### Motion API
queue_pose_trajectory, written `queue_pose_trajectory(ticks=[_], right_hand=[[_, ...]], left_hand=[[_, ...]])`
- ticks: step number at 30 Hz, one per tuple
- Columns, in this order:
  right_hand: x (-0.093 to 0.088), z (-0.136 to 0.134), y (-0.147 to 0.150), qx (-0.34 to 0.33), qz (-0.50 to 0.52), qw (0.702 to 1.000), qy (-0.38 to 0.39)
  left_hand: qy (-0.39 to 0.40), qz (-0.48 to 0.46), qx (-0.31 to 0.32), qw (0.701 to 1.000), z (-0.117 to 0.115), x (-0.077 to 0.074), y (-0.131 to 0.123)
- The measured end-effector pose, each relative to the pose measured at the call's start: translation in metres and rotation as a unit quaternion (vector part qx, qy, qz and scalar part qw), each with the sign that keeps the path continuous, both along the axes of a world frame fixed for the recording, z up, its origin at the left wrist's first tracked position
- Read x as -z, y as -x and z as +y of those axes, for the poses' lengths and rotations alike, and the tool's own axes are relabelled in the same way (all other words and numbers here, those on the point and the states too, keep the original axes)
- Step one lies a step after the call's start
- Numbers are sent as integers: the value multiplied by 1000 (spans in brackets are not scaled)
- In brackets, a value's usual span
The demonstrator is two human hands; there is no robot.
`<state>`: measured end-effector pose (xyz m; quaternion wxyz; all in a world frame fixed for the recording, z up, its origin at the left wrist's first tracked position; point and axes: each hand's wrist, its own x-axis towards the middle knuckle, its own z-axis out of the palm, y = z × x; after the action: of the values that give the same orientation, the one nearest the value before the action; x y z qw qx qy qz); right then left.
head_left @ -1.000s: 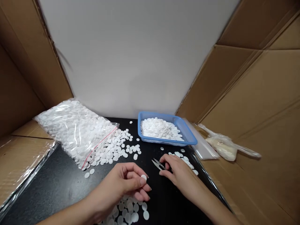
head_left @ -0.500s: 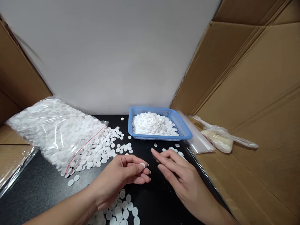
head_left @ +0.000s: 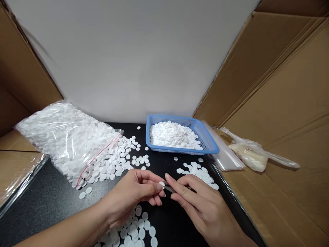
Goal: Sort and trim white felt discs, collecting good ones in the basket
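Note:
Between thumb and forefinger, my left hand [head_left: 136,190] pinches a small white disc [head_left: 162,184]. My right hand [head_left: 203,202] is closed round a thin knife whose metal blade [head_left: 169,188] points left, its tip at the disc's edge. The right fingers hide most of the knife's handle. Under my left wrist lies a loose heap of white discs [head_left: 138,233]. Beyond my right hand is another group of discs [head_left: 197,172]. A blue plastic basket [head_left: 182,151] at the back holds a pile of the same discs.
At the left a clear zip bag [head_left: 64,137] full of discs spills onto the black tabletop [head_left: 61,202]. Clear plastic bags [head_left: 228,157] and a wrapped pale lump [head_left: 250,157] lie at the right, beside a cardboard wall [head_left: 282,103]. A white wall [head_left: 128,61] rises behind.
My right hand has come in toward the left, bringing the blade up to the disc. The whole view has shifted slightly, and more discs show beyond the right hand.

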<state>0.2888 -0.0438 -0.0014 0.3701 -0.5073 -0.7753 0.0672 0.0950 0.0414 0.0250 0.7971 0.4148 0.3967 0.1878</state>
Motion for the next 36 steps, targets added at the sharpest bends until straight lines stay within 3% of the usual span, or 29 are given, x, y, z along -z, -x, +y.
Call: queue_pose_trajectory(ticks=[36], right_hand=[[1, -1, 3, 29, -23, 999, -8]], left_hand=[[-13, 12, 30, 999, -1, 0, 0]])
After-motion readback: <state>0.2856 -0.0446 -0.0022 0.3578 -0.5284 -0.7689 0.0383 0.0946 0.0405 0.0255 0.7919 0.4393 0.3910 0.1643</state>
